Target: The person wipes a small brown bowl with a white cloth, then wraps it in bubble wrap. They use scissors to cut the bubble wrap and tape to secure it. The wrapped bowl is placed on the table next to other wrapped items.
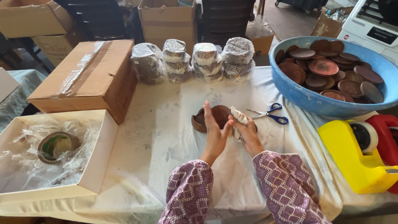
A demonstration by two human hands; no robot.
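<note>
The left hand [215,132] is standing upright on its edge with the fingers stretched flat and open, and it is not gripping anything; its palm is facing the right hand [248,133] and almost touching it. The right hand is closing around a small white cloth [239,116], which is sticking up from between the fingers. Just behind both hands, brown clay bowls [215,116] are lying on the white tablecloth [157,137], partly hidden by the left hand. Blue-handled scissors [271,113] are lying just beside the bowls, on the right. Further right, a blue basin [302,97] is holding many brown clay lids. A yellow tape dispenser [356,155] is sitting near the table edge. At the back, four wrapped stacks [192,60] are standing in a row beside a closed cardboard box [89,76], and an open white box [99,153] with plastic film is lying on the left.
</note>
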